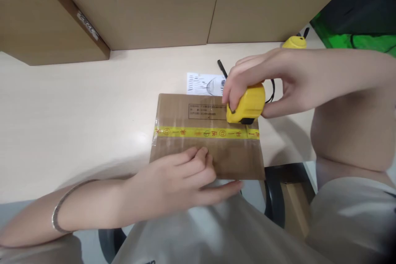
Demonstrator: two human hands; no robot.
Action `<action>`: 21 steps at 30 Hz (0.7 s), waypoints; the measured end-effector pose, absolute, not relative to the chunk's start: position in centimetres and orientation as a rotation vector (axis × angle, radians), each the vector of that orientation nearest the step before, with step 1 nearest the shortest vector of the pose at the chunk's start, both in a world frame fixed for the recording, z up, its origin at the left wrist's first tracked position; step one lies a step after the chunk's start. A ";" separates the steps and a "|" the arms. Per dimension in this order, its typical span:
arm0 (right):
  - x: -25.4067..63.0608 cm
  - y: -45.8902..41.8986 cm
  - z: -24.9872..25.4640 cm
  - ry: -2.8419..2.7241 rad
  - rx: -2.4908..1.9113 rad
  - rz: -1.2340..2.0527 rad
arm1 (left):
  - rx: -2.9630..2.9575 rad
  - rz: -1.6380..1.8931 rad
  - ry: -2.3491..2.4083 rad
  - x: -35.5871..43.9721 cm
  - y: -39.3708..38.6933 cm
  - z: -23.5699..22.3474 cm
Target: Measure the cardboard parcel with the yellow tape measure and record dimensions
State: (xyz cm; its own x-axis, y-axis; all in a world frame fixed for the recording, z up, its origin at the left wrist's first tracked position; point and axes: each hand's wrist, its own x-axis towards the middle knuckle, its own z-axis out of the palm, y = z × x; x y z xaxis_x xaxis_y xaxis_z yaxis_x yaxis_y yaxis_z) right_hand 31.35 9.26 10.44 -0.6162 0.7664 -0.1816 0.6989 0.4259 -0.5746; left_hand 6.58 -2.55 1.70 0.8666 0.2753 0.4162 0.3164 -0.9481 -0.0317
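Note:
A brown cardboard box (182,111) lies flat in front of me, with a yellow tape strip (198,132) with red print running across its top. My left hand (182,177) holds the box by its near side: bent fingers press on the top, while the thumb stretches along the near edge. In my right hand (262,78), closed, is a yellow tape measure (249,103) with a black strap, tilted over the box's right side near the strip. Whether any blade is pulled out cannot be made out.
Behind the box lie a scribbled paper (201,83) and a black pen (222,67). Another yellow tape measure (295,42) sits farther back right. Large cardboard boxes (154,8) line the back of the pale table (77,111). A black chair armrest (275,198) is at the near right.

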 end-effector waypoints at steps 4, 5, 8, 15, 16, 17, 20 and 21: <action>33.5 8.6 10.5 -2.758 -0.681 1.124 | -2.910 -0.731 -0.463 6.5 -2.3 1.5; 33.7 7.5 10.2 -2.775 -0.556 1.165 | -2.902 -0.749 -0.471 6.5 -2.3 1.4; 33.8 4.3 9.1 -2.903 -0.338 1.166 | -2.888 -0.770 -0.466 6.4 -2.2 1.4; 34.2 5.1 8.4 -2.840 -0.414 1.051 | -2.880 -0.614 -0.444 6.5 -2.2 2.0; 34.2 5.8 8.4 -2.822 -0.391 1.070 | -2.876 -0.527 -0.448 6.5 -2.3 2.2; 34.2 6.4 8.3 -2.809 -0.362 1.089 | -2.871 -0.445 -0.457 6.5 -2.3 2.3; 34.0 8.2 8.5 -2.809 -0.349 1.135 | -2.881 -0.336 -0.476 6.6 -2.4 2.7; 33.9 8.8 8.7 -2.815 -0.378 1.149 | -2.893 -0.330 -0.476 6.7 -2.4 2.8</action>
